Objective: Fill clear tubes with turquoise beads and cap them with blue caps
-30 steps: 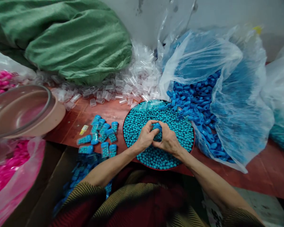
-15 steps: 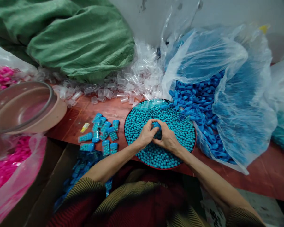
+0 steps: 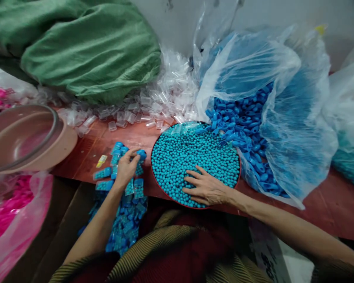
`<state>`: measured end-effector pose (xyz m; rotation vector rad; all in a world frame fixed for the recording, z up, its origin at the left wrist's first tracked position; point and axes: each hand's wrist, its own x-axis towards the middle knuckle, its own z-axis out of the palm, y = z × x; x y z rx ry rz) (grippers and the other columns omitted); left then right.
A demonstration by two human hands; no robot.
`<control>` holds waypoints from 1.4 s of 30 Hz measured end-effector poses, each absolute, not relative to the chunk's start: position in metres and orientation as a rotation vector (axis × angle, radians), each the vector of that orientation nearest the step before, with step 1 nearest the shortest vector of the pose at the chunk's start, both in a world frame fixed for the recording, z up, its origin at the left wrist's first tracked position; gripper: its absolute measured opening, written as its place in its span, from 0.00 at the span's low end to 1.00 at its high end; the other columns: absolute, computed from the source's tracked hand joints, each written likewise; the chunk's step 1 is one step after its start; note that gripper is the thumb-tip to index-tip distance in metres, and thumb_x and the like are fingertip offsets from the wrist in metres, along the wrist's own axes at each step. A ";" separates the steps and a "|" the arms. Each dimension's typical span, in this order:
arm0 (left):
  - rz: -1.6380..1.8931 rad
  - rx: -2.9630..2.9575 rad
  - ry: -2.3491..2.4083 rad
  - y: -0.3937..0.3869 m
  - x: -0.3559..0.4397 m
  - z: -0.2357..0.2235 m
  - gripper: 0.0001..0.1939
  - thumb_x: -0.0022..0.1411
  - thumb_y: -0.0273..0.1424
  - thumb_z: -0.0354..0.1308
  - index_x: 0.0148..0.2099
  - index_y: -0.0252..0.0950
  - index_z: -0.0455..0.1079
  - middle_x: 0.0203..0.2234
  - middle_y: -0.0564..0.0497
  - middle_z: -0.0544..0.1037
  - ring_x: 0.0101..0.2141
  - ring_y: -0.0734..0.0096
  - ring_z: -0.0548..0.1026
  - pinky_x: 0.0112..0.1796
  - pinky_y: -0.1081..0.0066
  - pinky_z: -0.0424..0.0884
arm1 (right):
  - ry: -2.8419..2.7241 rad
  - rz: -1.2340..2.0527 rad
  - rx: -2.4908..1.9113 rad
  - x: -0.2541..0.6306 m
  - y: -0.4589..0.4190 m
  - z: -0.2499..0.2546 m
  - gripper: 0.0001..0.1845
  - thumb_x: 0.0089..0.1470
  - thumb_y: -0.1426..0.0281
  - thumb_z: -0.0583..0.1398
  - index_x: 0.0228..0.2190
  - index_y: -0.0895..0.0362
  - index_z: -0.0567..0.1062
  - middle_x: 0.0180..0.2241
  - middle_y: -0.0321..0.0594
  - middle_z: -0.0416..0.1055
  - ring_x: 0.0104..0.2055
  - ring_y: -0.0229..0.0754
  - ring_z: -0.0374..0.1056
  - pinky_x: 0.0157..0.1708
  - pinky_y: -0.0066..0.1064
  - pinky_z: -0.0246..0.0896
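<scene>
My left hand (image 3: 126,167) is over the small group of clear bottles, thumb and fingers closed on a small bottle with a blue cap (image 3: 141,154); its lower part is hard to see. Around it lie several similar bottles (image 3: 103,173) filled with blue beads. My right hand (image 3: 205,188) rests palm down, fingers spread, on the blue beads (image 3: 177,157) that fill a round, red-rimmed tray (image 3: 240,173). A few clear pieces and blue caps lie on the beads at the tray's far side.
A clear bag (image 3: 301,129) spills blue caps (image 3: 250,125) right of the tray. Empty clear tubes (image 3: 171,98) are heaped behind, beside a green cloth bundle (image 3: 91,55). Basins (image 3: 59,145) stand left, above a bag of pink pieces (image 3: 14,208). More filled bottles (image 3: 126,224) lie below the table edge.
My hands have parted from around a blue-capped piece over the tray. My left hand moved left to the group of bottles; my right hand opened and lowered onto the beads.
</scene>
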<state>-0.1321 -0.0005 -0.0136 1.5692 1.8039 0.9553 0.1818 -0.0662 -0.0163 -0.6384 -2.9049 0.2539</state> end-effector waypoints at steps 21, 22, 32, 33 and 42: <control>0.841 2.209 1.643 0.005 -0.011 -0.016 0.16 0.63 0.28 0.47 0.52 0.34 0.65 0.42 0.43 0.71 0.45 0.60 0.69 0.48 0.61 0.66 | -2.619 0.277 -1.300 0.170 0.036 0.002 0.16 0.55 0.77 0.50 0.36 0.57 0.77 0.37 0.43 0.73 0.38 0.40 0.66 0.40 0.31 0.55; 0.872 2.215 1.699 0.017 -0.012 -0.013 0.16 0.63 0.29 0.47 0.52 0.34 0.66 0.42 0.43 0.71 0.46 0.59 0.68 0.49 0.60 0.65 | -2.598 0.295 -1.399 0.169 0.043 0.005 0.17 0.55 0.78 0.49 0.36 0.56 0.77 0.35 0.42 0.73 0.37 0.40 0.66 0.37 0.29 0.55; 0.477 2.358 1.653 0.101 -0.011 -0.028 0.20 0.63 0.38 0.51 0.54 0.37 0.66 0.53 0.40 0.66 0.55 0.52 0.61 0.54 0.52 0.58 | -2.598 -0.044 -1.727 0.156 0.050 0.022 0.20 0.58 0.72 0.47 0.47 0.50 0.72 0.52 0.46 0.63 0.41 0.45 0.66 0.31 0.30 0.55; 0.472 2.381 1.661 0.098 -0.009 -0.030 0.20 0.62 0.38 0.51 0.54 0.38 0.67 0.55 0.40 0.63 0.56 0.51 0.60 0.55 0.50 0.57 | -2.566 -0.122 -1.710 0.155 0.055 0.021 0.21 0.59 0.72 0.46 0.49 0.51 0.70 0.53 0.48 0.62 0.43 0.46 0.65 0.33 0.32 0.55; 0.444 2.483 1.418 0.049 -0.001 -0.033 0.21 0.61 0.32 0.51 0.57 0.34 0.62 0.54 0.40 0.65 0.59 0.52 0.58 0.57 0.51 0.58 | -2.621 -0.036 -1.540 0.172 0.044 -0.012 0.22 0.59 0.75 0.46 0.52 0.56 0.67 0.55 0.52 0.61 0.48 0.49 0.63 0.42 0.36 0.56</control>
